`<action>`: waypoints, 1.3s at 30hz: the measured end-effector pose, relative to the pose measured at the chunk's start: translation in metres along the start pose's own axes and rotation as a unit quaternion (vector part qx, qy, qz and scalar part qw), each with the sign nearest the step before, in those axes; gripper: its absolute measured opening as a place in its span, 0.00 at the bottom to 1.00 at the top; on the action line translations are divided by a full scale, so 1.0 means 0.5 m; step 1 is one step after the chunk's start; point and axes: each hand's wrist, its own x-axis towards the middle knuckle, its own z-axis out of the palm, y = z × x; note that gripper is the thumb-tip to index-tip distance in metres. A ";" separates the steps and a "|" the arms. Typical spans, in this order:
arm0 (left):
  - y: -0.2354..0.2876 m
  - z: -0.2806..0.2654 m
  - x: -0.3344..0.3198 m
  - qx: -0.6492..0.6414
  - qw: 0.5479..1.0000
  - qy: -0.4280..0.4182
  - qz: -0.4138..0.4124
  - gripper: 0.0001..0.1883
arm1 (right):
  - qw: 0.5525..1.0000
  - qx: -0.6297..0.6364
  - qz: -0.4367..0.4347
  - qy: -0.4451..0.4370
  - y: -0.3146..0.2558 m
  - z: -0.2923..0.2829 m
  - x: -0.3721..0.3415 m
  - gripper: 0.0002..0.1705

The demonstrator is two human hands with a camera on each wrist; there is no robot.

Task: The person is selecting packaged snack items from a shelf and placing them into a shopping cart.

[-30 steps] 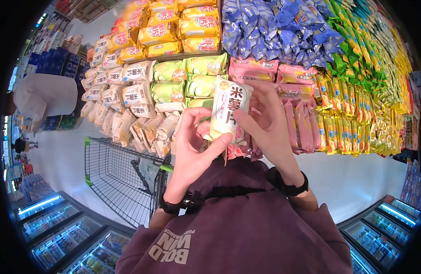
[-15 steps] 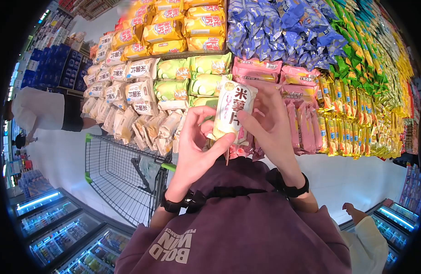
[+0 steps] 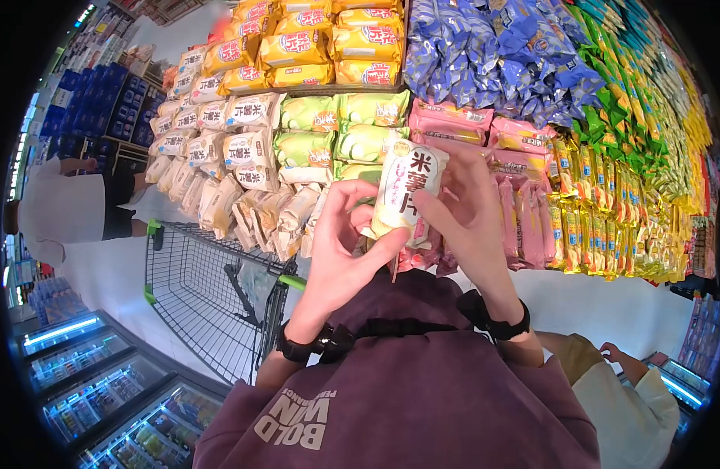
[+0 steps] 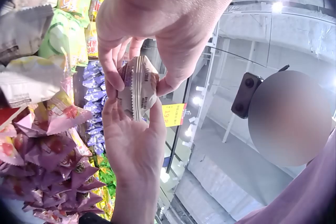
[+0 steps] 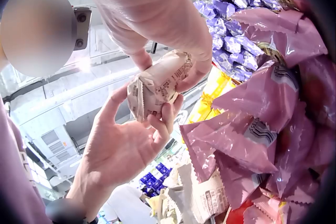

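A white snack packet point(image 3: 407, 187) with large dark characters is held upright between both hands in front of the display. My left hand point(image 3: 346, 248) grips its lower left side, thumb across the front bottom corner. On the other side my right hand point(image 3: 471, 215) holds it, thumb pressed against the printed front. In the left wrist view the packet's crimped end seal point(image 4: 139, 88) faces the camera, with fingers of both hands around it. Small print shows on the packet's back point(image 5: 167, 79) in the right wrist view.
Rows of cream packets point(image 3: 249, 148), green packets point(image 3: 305, 146), pink packets point(image 3: 452, 121) and blue bags point(image 3: 496, 55) fill the display ahead. A wire shopping cart point(image 3: 207, 285) stands at left. People are near, one at left point(image 3: 67, 199) and one at lower right point(image 3: 621, 406). Freezers point(image 3: 102, 367) line the lower left.
Both hands keep hold of the packet, which has shifted slightly right in view. The display has slid a little right too. A person has come into view at lower right.
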 end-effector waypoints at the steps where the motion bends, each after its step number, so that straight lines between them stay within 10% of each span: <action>1: 0.000 -0.001 -0.001 -0.001 1.000 0.002 0.003 0.26 | 1.000 0.001 -0.001 -0.002 0.002 0.000 0.000 0.33; 39: -0.007 -0.011 -0.023 0.024 0.999 0.016 0.025 0.29 | 0.999 0.012 -0.019 -0.035 0.000 0.015 -0.009 0.40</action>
